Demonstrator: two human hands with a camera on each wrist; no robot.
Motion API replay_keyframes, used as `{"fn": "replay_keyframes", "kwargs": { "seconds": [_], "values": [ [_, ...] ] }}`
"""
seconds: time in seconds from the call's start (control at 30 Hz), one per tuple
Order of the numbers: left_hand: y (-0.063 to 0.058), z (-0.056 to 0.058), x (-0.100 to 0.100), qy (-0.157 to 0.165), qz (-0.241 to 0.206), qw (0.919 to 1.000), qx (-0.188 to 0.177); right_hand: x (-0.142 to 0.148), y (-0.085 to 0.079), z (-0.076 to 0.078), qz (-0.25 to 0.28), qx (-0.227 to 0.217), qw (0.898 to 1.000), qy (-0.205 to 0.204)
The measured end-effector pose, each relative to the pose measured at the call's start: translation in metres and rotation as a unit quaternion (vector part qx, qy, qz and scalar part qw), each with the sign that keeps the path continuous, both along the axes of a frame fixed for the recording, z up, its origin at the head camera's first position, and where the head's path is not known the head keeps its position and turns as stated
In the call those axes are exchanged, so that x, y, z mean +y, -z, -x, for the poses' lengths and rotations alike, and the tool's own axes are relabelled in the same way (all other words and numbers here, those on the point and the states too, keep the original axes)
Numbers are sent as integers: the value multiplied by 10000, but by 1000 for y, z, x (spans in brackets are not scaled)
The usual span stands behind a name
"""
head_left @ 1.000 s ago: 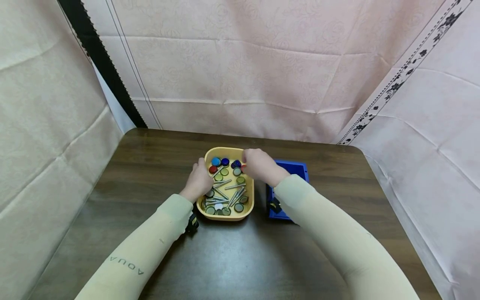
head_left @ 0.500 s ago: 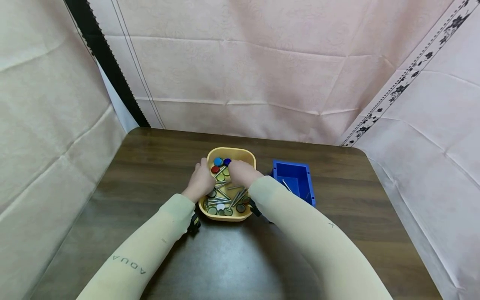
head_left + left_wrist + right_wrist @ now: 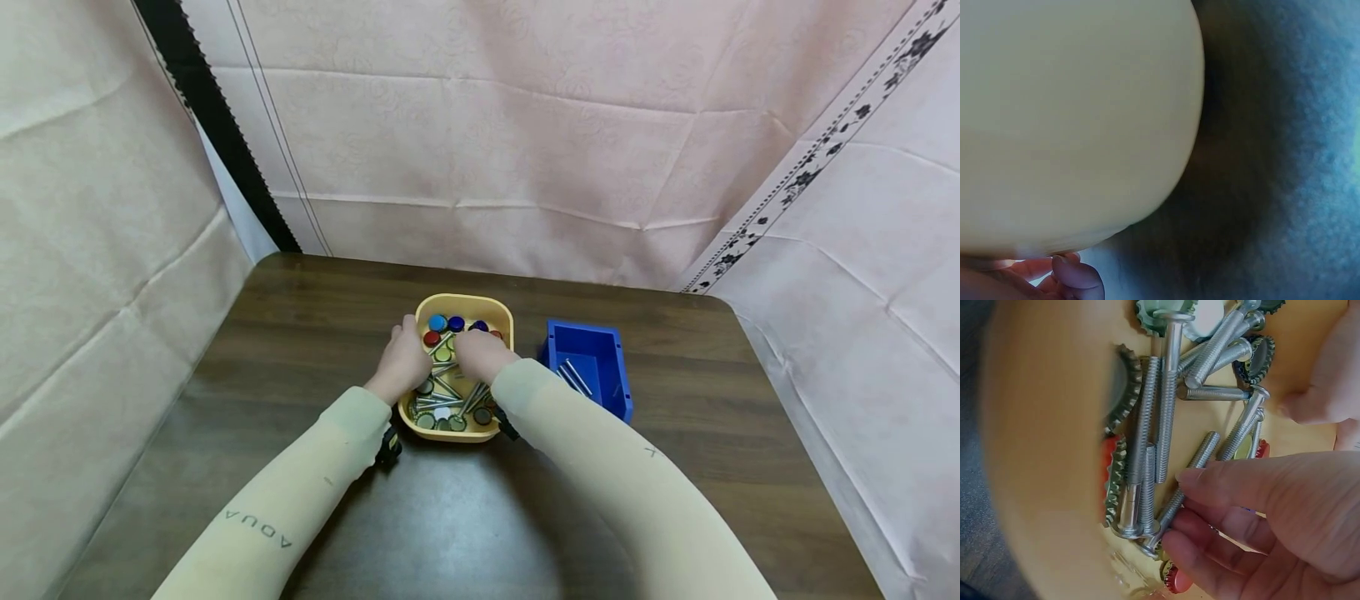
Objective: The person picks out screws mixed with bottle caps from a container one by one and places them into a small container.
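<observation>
left hand (image 3: 401, 364) is gripping the left rim of the yellow tray (image 3: 448, 437), which should steady it. right hand (image 3: 483, 354) looks to have thumb and fingertips pinched on a bolt (image 3: 1173, 505) down in the tray, heads of other bolts (image 3: 1165, 419) crowding one end. i'd lift straight up so it doesn't drag bottle caps (image 3: 1125, 390). watch the raised rim; the gap to the blue box (image 3: 627, 379) on the right is narrow. behind both there's a strip of tabletop (image 3: 360, 283), then cloth (image 3: 480, 167).
</observation>
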State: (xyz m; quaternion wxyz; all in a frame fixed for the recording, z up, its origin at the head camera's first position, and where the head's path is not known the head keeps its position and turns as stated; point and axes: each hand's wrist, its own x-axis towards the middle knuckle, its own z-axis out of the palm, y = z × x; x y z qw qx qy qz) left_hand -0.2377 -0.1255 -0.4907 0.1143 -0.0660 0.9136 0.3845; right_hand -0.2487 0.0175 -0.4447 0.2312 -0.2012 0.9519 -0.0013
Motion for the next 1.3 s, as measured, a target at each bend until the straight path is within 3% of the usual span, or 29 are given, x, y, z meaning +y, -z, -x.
{"fn": "replay_keyframes", "kwargs": {
  "seconds": [0.57,1.3],
  "values": [
    [1,0,1,16,135,9999,22,-3,8,3,-330,506,9967,-546],
    [1,1,0,149,211,9996,106,-5,6,13,-365,124,9974,-603]
  ]
}}
